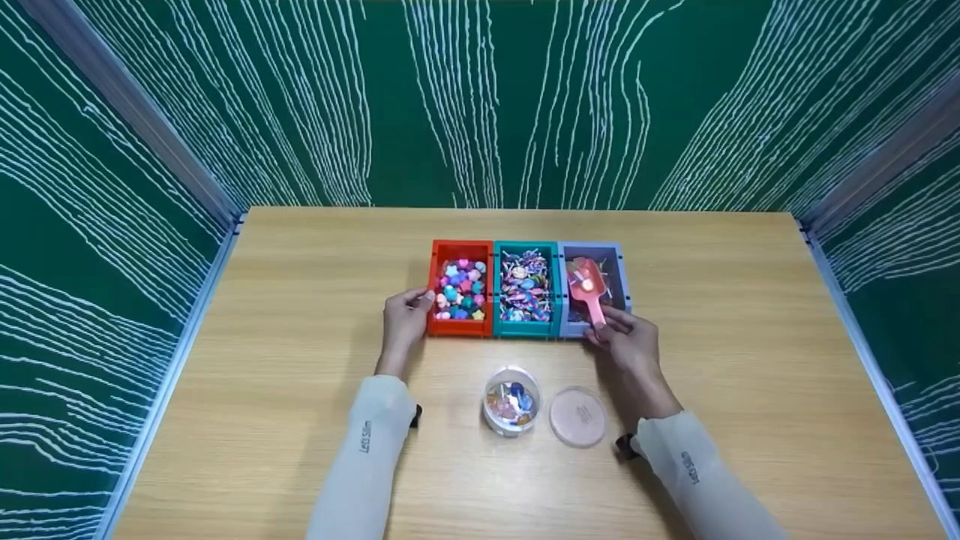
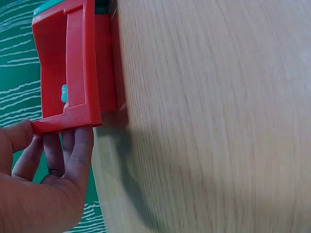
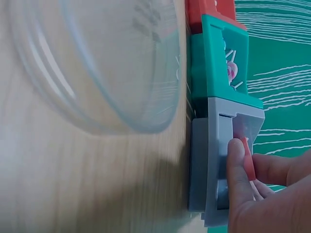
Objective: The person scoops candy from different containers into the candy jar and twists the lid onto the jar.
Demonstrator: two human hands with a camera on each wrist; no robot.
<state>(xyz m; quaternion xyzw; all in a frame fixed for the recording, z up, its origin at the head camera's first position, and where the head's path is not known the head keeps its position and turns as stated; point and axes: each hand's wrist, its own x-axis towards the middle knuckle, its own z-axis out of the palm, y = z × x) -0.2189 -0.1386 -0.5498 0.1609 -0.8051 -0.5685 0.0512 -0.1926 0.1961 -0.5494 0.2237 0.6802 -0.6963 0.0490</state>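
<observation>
Left hand [image 1: 405, 321]: left of center in the frame, gripping the outer side of the red bin [image 1: 461, 328], thumb over the rim and fingers against the side
Red bin: mid-frame, holding a pile of colorful beads [image 1: 460, 291]
Cup [image 1: 512, 431]: just below center, lidless, with shiny stones [image 1: 517, 403] inside
Green bin [image 1: 525, 328]: mid-frame between red and grey bin [image 1: 576, 330], loaded with lollipop-looking bits [image 1: 527, 285]
Lid [image 1: 578, 418]: flat on the table [image 1: 225, 450], just right of the cup
Scoop [image 1: 587, 281]: right of center, pink, angled over the grey bin; can't make out the load
Right hand [image 1: 634, 346]: right of center, pinching the scoop handle
Spill risk: probably mostly at the scoop, if tilted or bumped on the rim; maybe also at the open cup, if clipped by a wrist
Bin risk: could end up crooked from tugging the red end, imo
Writing: looks like "Lets Slim" on both sleeves [image 1: 367, 439]; blurry print on the lid, unreadable
</observation>
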